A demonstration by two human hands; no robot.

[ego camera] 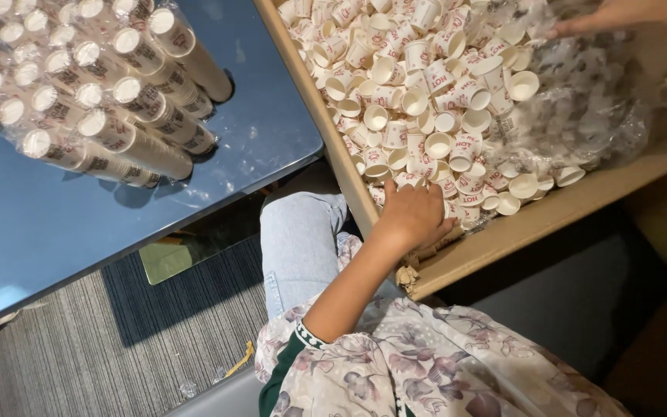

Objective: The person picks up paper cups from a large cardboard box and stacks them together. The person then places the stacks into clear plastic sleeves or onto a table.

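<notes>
Inside the cardboard box [503, 232], left hand [411, 216] fingers [426, 185] touch loose paper cups [426, 100].

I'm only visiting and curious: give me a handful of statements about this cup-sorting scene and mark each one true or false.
1. The cardboard box holds loose paper cups. True.
2. The left hand rests on cups at the box's near edge. True.
3. The stacked cup sleeves lie on a red table. False: they lie on a blue table.
4. The right hand is down by the floor. False: it reaches in at the box's far side, near the clear plastic liner.
5. The cups are solid black. False: they are white with red print.
</notes>
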